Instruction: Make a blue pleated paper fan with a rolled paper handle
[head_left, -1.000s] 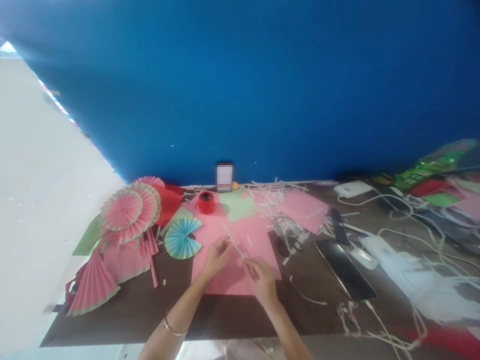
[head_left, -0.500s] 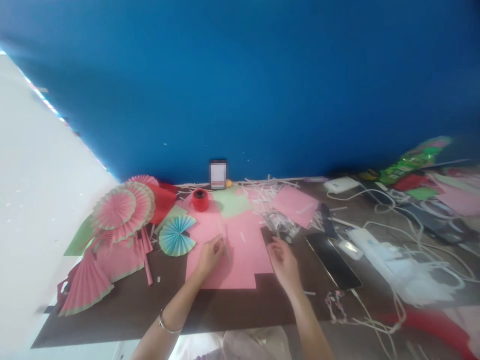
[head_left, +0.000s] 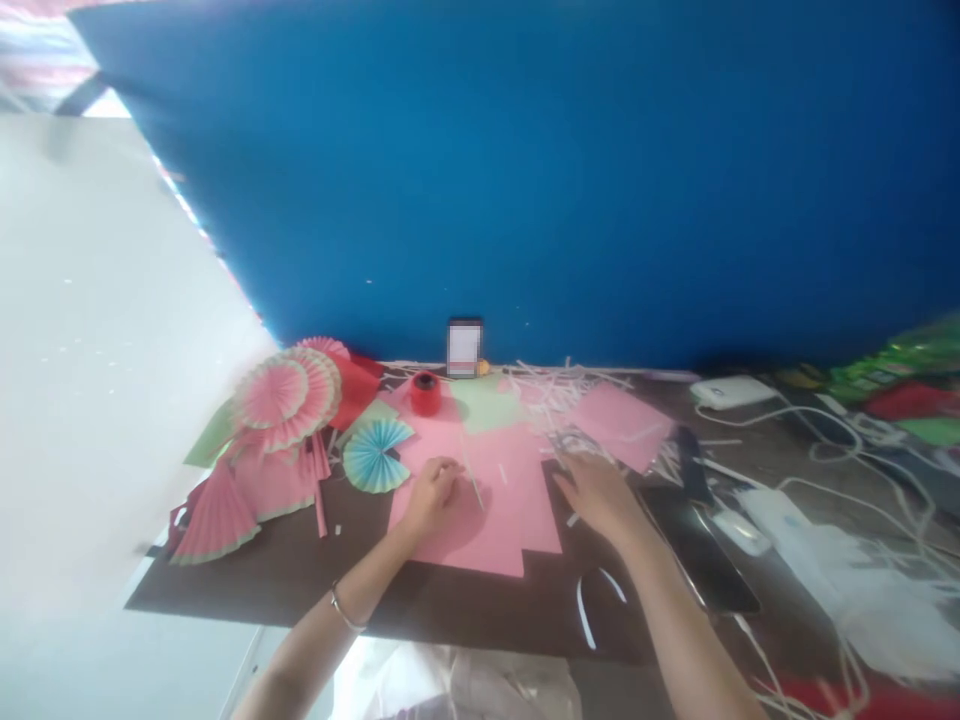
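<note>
Pink paper sheets (head_left: 480,545) lie in front of me on the dark table. My left hand (head_left: 435,495) rests over them with its fingers curled together; a thin strip (head_left: 474,478) runs beside the fingertips, and what they pinch is too small to tell. Right of the sheets, my right hand (head_left: 598,493) reaches palm down with fingers apart, over clear plastic and paper scraps at the edge of a pink piece (head_left: 622,422). A blue pleated paper fan (head_left: 377,455) lies left of the sheets, and a red tape roll (head_left: 425,394) stands behind them.
Pink pleated fans (head_left: 281,395) are piled at the left. A framed card (head_left: 464,348) leans on the blue wall (head_left: 525,180). Right of my arm are a black phone (head_left: 701,550), a white power strip (head_left: 780,520) and cables. Narrow white strips (head_left: 585,612) lie near the front edge.
My right hand has moved forward and turned palm down over the scraps. White strips now lie on the table in front of it. The view has shifted, moving most things rightward.
</note>
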